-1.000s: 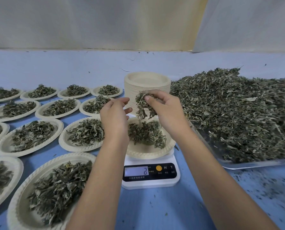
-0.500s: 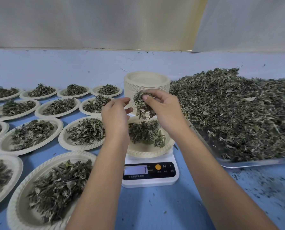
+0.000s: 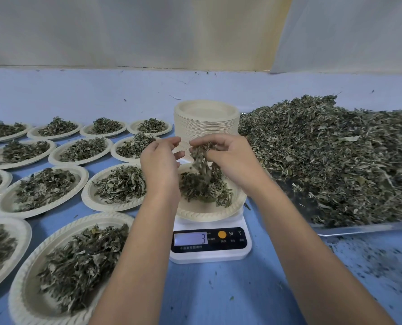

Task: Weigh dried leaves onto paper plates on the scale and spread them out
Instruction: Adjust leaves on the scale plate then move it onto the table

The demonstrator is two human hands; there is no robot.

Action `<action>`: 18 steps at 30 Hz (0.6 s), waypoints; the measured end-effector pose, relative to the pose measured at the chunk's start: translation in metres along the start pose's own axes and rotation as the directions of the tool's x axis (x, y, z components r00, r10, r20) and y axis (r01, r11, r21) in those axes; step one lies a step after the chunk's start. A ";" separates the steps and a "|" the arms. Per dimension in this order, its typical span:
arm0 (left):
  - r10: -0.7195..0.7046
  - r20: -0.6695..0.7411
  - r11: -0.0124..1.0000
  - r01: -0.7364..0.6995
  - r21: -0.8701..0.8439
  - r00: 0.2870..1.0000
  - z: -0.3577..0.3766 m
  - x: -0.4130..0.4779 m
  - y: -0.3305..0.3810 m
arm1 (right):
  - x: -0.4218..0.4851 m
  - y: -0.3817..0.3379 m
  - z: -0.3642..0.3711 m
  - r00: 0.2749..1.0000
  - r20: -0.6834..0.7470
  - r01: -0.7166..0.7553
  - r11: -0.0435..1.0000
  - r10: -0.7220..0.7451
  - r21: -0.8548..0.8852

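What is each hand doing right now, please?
Left hand: open, loosely curled, holding nothing.
Right hand: gripping a clump of dried leaves.

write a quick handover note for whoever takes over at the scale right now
Hands: right hand pinches a clump of leaves above the plate on the scale; left hand hovers beside it, empty.
Things: scale display shows 3; leaf pile on the tray to the right; stack of empty plates behind the scale.
Done: filled plates laid out on the left.
Left: finish this portion, spread it, set it aside, continue.
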State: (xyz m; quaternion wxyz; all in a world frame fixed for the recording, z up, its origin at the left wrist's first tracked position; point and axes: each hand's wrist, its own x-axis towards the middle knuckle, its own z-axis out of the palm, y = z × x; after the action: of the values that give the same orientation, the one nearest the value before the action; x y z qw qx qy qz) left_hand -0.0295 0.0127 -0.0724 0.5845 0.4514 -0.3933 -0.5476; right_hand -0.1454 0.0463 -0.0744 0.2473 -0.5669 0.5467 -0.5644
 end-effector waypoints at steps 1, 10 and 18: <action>0.000 -0.001 1.000 0.000 0.001 1.000 0.000 0.000 0.000 | 0.000 -0.001 0.000 0.999 0.030 -0.022 1.000 0.021 0.020; 0.008 0.005 1.000 -0.008 -0.009 1.000 -0.001 0.000 -0.002 | -0.005 -0.004 -0.002 0.985 0.139 -0.098 0.995 0.100 -0.020; 0.007 -0.001 1.000 -0.007 -0.009 1.000 -0.001 0.000 -0.003 | -0.001 -0.001 0.001 0.991 0.089 -0.109 0.986 0.098 0.126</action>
State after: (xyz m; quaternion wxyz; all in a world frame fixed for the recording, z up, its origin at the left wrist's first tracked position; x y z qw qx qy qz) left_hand -0.0296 0.0127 -0.0750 0.5888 0.4475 -0.3922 -0.5471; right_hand -0.1442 0.0471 -0.0741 0.3354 -0.5432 0.5265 -0.5615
